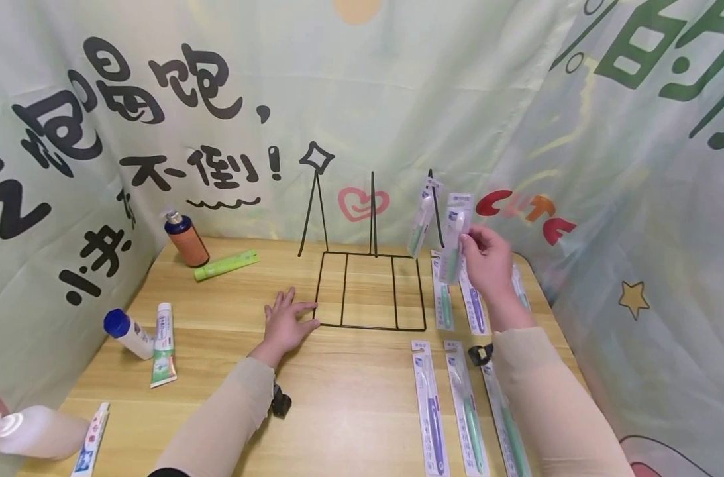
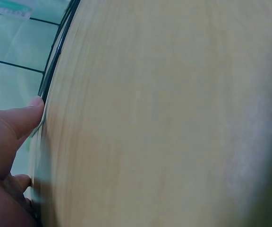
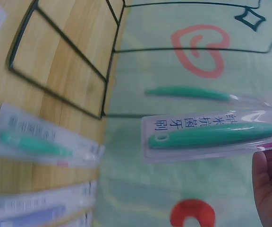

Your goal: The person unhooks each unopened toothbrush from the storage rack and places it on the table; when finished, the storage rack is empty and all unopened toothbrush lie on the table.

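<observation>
My right hand point(image 1: 487, 262) pinches the edge of a packaged green-handled toothbrush point(image 1: 455, 238), held upright near the right prong of a black wire display rack point(image 1: 370, 327). In the right wrist view, this toothbrush's clear pack has printed characters. Another packaged green toothbrush point(image 1: 422, 218) hangs from that right prong. My left hand point(image 1: 285, 324) lies at the rack's front left corner, fingers spread, with the thumb point(image 2: 29, 111) touching the wire. The left and middle prongs carry nothing.
Several packaged toothbrushes point(image 1: 430, 411) lie in two rows on the right of the wooden table. Toothpaste tubes point(image 1: 163, 344), a green tube point(image 1: 226, 265), an orange-labelled bottle point(image 1: 187, 240), a blue-capped bottle point(image 1: 129, 334) and a pale bottle point(image 1: 42, 432) are on the left. A printed curtain hangs behind.
</observation>
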`<state>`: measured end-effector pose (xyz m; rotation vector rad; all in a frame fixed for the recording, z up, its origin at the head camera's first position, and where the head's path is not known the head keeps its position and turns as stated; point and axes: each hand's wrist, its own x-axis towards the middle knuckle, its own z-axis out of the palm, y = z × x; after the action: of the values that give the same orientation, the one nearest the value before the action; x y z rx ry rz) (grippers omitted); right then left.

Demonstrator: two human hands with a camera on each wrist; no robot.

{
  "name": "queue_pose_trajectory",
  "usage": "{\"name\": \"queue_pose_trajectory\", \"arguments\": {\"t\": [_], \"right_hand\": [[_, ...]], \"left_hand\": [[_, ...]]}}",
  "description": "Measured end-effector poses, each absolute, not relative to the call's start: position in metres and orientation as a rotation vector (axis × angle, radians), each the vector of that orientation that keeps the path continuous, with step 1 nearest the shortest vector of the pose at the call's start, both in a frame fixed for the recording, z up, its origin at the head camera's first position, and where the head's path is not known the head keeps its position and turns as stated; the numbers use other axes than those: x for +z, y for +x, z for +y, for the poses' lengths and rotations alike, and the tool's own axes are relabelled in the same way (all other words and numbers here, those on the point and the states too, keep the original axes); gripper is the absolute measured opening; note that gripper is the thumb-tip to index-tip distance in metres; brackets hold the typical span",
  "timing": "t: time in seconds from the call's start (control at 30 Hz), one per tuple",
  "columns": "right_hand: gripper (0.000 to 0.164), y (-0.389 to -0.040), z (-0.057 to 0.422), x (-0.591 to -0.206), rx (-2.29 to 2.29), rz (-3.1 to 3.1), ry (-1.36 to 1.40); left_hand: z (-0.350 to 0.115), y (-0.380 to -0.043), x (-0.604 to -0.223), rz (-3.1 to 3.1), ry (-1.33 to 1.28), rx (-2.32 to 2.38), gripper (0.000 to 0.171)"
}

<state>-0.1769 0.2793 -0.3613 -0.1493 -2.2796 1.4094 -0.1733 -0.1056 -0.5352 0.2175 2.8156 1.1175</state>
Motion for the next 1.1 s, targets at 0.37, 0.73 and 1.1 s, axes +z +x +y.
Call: {"name": "queue_pose_trajectory", "arguments": {"t": [0.37, 0.73, 1.1], "right_hand": [[0.041, -0.069, 0.371, -0.375, 1.245, -2.547, -0.379], [0.048, -0.008, 0.428, -0.458, 1.204, -2.962, -0.721], [0.039, -0.001, 0.433, -0.489, 1.170, -3.109, -0.733]], "left_hand": [[-0.104, -0.171, -0.535, 2.799, 0.226, 1.121, 0.047], [-0.107, -0.173, -0.535, 2.811, 0.236, 1.113, 0.047], [-0.107, -0.173, -0.536, 2.806, 0.251, 1.119, 0.048]]}}
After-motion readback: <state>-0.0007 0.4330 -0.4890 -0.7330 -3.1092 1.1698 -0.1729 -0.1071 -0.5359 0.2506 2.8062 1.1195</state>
